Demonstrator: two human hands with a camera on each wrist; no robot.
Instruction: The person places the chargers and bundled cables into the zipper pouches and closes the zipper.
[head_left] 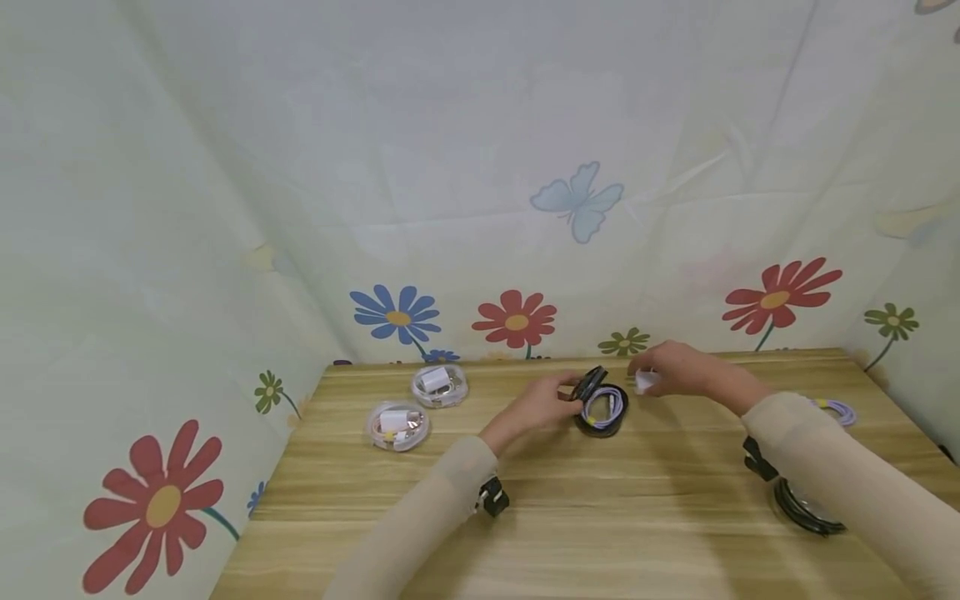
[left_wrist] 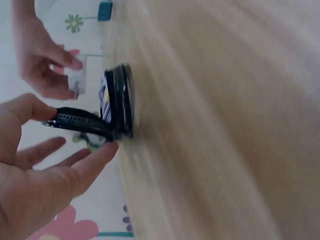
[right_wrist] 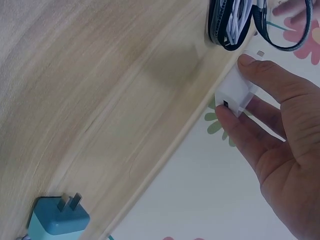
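A small round case (head_left: 598, 431) with a black zip rim lies near the back of the table, its lid (head_left: 590, 383) tilted up. Inside it is a coiled light purple cable (head_left: 617, 405). My left hand (head_left: 542, 402) holds the raised lid by its rim, one finger reaching down toward the hinge in the left wrist view. Just right of the case, my right hand (head_left: 675, 368) pinches a white charger plug (right_wrist: 236, 89) between thumb and fingers, above the table's back edge. The charger's USB port and metal prongs show in the right wrist view.
Two clear round cases, a nearer one (head_left: 397, 427) and a farther one (head_left: 440, 386), hold white chargers at the left. A teal charger plug (right_wrist: 57, 220), another purple cable (head_left: 838, 410) and a black-rimmed case (head_left: 801, 510) lie toward the right. Flowered cloth (head_left: 450, 250) hangs behind.
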